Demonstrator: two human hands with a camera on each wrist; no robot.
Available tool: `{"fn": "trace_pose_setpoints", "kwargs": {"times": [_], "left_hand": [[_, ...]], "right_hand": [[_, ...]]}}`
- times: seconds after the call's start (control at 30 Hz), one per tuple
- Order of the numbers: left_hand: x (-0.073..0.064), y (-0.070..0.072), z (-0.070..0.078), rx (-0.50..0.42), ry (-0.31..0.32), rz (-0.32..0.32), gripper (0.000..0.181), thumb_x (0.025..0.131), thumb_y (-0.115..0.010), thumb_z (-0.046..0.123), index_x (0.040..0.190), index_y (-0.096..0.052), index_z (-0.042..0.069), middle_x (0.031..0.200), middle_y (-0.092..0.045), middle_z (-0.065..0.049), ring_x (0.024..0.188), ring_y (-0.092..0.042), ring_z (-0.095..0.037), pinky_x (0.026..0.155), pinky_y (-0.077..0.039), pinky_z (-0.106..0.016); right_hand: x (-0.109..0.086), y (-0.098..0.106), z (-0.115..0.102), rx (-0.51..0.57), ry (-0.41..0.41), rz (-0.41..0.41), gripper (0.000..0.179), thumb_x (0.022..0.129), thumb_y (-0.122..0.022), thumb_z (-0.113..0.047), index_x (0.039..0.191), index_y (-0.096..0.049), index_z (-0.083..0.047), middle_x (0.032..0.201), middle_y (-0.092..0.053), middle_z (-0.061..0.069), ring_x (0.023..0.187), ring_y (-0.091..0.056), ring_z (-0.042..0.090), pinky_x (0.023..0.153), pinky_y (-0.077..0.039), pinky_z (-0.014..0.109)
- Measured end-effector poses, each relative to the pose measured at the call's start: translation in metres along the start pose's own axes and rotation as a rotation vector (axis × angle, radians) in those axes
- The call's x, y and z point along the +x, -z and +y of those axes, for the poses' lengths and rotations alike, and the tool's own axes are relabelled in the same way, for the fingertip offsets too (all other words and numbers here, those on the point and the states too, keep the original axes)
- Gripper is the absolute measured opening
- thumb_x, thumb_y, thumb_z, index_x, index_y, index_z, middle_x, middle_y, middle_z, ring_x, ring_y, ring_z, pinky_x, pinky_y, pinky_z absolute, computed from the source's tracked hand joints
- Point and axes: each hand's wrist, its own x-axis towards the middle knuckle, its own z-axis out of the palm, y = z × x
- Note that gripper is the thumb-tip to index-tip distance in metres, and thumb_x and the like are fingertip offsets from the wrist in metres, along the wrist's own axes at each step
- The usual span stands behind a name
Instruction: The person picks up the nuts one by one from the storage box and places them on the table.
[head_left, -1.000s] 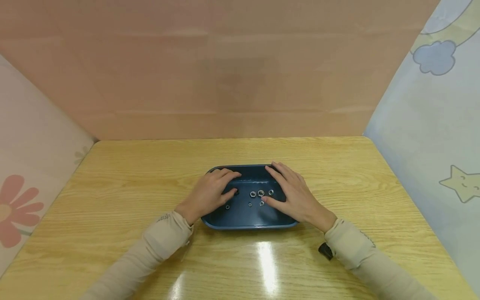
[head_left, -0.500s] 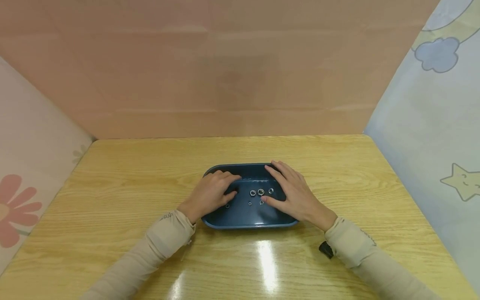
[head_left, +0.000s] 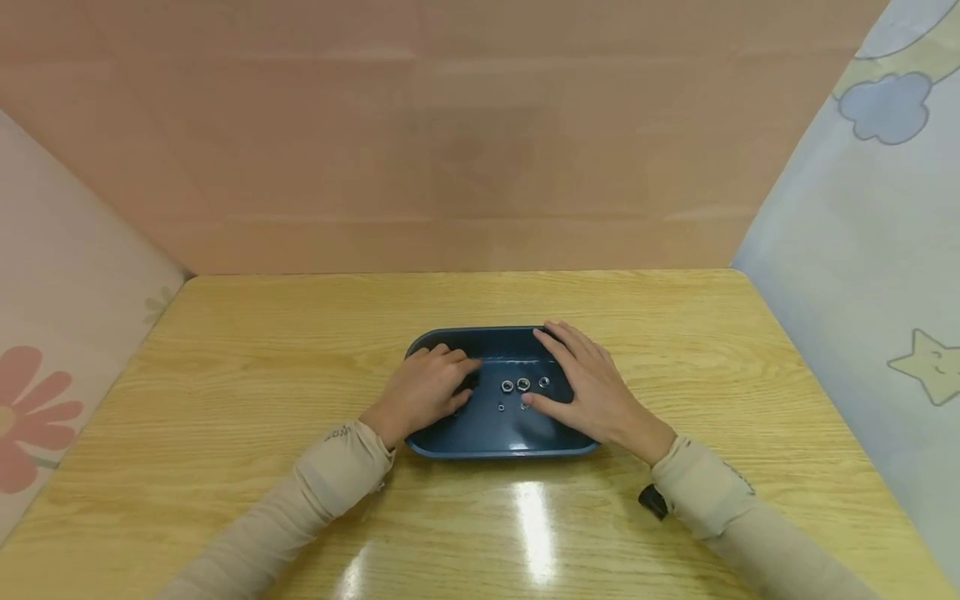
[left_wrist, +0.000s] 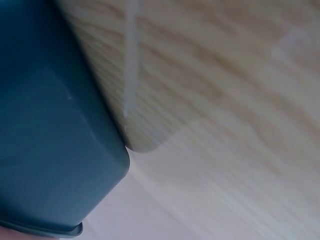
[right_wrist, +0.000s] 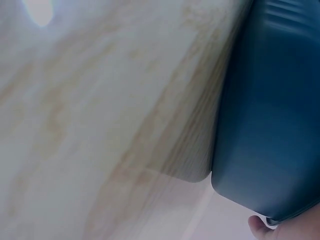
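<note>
A dark blue tray (head_left: pixel 502 446) holds several silver hex nuts, among them two larger ones side by side, one a larger nut (head_left: pixel 507 386). My left hand (head_left: pixel 423 387) reaches over the tray's left end, fingers bent down inside, thumb and forefinger apart; it covers most of a small nut there. Over the right end lies my right hand (head_left: pixel 588 392), fingers spread toward the far rim and thumb tip right at another nut (head_left: pixel 526 407). A right fingertip (right_wrist: pixel 256 225) shows by the rim in the right wrist view. The left wrist view shows mainly the tray's outer wall (left_wrist: pixel 55 150).
The tray stands on a wood-grain table (head_left: pixel 300 333). A small black object (head_left: pixel 652 502) sits by the right sleeve. A tan sheet (head_left: pixel 480 167) rises behind the table, with patterned walls at both sides.
My left hand has shifted slightly, its fingers bending further down into the tray and covering the small nut at the left. The right hand has stayed in place.
</note>
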Motion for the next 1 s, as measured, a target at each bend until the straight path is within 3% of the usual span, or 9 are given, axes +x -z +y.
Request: {"fn": "trace_pose_setpoints", "kwargs": {"times": [0.37, 1.0], "left_hand": [[0.0002, 0.0001, 0.0012, 0.062, -0.015, -0.010, 0.028, 0.092, -0.071, 0.030, 0.118, -0.073, 0.019, 0.111, -0.071, -0.001, 0.099, -0.064, -0.021, 0.083, -0.055, -0.038], [-0.0016, -0.0029, -0.0002, -0.061, -0.028, 0.071, 0.016, 0.087, -0.076, 0.026, 0.102, -0.076, 0.018, 0.095, -0.076, 0.003, 0.078, -0.058, -0.014, 0.068, -0.049, -0.029]], "right_hand": [[0.0012, 0.0006, -0.0002, 0.000, 0.000, -0.005, 0.091, 0.085, -0.067, -0.058, 0.157, -0.030, -0.016, 0.164, -0.025, 0.009, 0.152, -0.018, 0.035, 0.115, -0.021, 0.066], [0.0004, -0.0016, 0.0028, -0.016, 0.015, 0.004, 0.092, 0.085, -0.067, -0.060, 0.156, -0.030, -0.015, 0.164, -0.025, 0.009, 0.151, -0.020, 0.036, 0.114, -0.022, 0.067]]}}
